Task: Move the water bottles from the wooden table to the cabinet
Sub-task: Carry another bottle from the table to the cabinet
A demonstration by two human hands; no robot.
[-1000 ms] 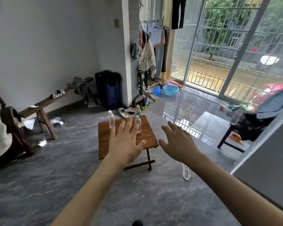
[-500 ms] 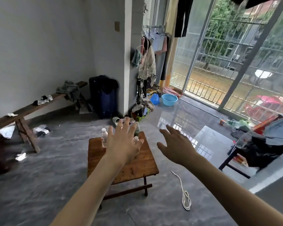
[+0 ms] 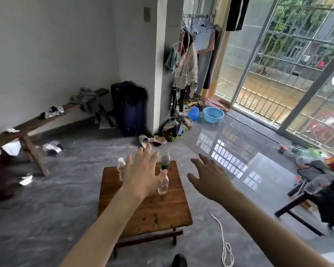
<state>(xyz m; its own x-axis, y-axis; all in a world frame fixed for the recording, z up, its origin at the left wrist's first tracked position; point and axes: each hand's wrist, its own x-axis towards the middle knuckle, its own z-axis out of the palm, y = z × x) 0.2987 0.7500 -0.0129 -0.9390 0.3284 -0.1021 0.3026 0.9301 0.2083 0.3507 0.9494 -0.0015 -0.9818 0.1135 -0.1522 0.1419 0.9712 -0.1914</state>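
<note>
The task looked barely begun: three small clear plastic water bottles stood on the low square wooden table, none lifted, and no cabinet showed anywhere in view, so all the carrying was apparently left to do.

The left hand hovered over the far half of the table, fingers spread wide and gripping nothing. At its 10 o'clock stood a white-capped clear bottle, partly hidden behind the fingers. At its 1 o'clock stood a green-labelled clear bottle near the far edge. At its 3 o'clock, just beside the thumb tip, stood a third clear bottle; whether thumb and bottle touched could not be told. The right hand hung beyond the table's 3 o'clock edge, likewise splayed and empty.

The tabletop was warm brown planking with visible grain, on dark folding legs. The bottles were slim, ribbed and translucent, likely light and easily tipped. The floor was glossy grey marbled tile, mirroring the barred window. A white cord lay looped at the table's 5 o'clock.
</note>
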